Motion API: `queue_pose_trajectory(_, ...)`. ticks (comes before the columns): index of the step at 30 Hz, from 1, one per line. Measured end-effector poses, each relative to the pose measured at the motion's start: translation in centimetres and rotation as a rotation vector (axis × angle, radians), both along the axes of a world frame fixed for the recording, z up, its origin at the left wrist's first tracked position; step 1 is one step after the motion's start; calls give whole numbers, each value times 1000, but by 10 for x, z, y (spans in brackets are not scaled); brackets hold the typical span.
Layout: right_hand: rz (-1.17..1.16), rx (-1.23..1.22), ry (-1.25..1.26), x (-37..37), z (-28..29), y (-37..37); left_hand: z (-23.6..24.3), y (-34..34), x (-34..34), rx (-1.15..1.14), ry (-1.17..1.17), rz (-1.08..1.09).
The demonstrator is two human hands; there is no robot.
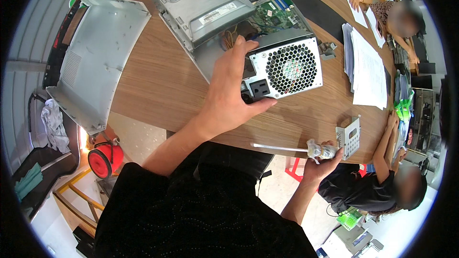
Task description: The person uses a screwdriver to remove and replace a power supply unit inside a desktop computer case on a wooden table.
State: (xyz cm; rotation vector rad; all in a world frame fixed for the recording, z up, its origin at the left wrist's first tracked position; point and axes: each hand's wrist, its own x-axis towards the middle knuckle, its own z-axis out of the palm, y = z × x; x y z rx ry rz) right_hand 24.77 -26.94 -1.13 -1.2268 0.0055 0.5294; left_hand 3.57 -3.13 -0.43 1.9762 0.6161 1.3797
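Observation:
An opened desktop computer case [217, 13] lies on the wooden table, its green circuit board [275, 16] showing. At the case's near end is a metal power supply [306, 74] with a honeycomb fan grille and a black socket. My left hand [228, 88] grips its left end, fingers over the top edge and thumb along the lower edge. Down to the right, my right hand [325, 165] is closed round the wrapped handle of a screwdriver [282, 148]. The long shaft points left, apart from the case. A perforated metal bracket [351, 138] stands beside the right hand.
The detached case cover [98, 43] lies at the left of the table [148, 79]. Stacked papers [368, 67] are at the right. Another person's arms [385, 138] rest at the right edge, and more people sit farther off. A red round object [103, 160] is on the floor.

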Motion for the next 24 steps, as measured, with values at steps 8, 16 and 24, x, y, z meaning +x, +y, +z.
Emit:
queue_pose_trajectory(8,180,144,-23,34,17,14,4,-6,0,-17,16,47)
queue_pose_trajectory(16,556,85,-245,40,71,92,-2,-10,2,-94,-72,-13)
queue_pose_trajectory(24,876,-422,-1475,9,118,196,-11,-15,1,-124,-33,-43)
